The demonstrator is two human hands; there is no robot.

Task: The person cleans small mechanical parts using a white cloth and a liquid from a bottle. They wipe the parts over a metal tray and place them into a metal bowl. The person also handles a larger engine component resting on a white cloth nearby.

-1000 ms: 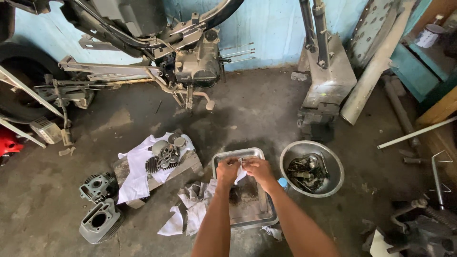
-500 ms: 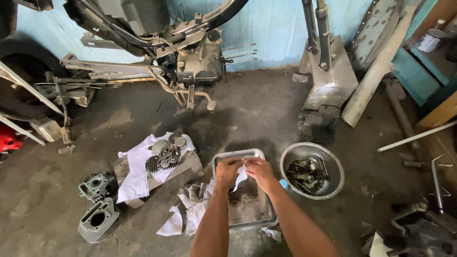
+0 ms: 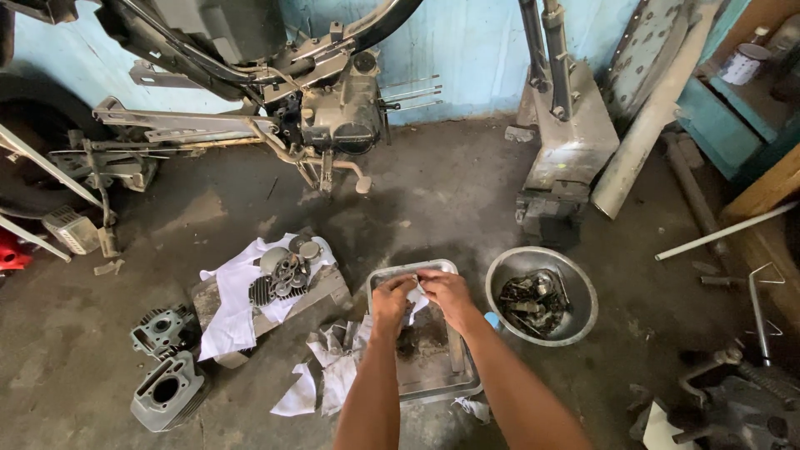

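Two hands (image 3: 421,296), one tray (image 3: 433,385), one bowl (image 3: 583,293), two cylinder blocks (image 3: 167,367).

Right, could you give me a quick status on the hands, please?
Left hand and right hand together on white rag. Over metal tray. Bowl alongside, apart.

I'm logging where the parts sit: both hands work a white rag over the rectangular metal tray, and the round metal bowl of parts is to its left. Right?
Not quite. In the head view the round metal bowl sits right of the rectangular metal tray; both hands, left hand and right hand, do hold the white rag over it.
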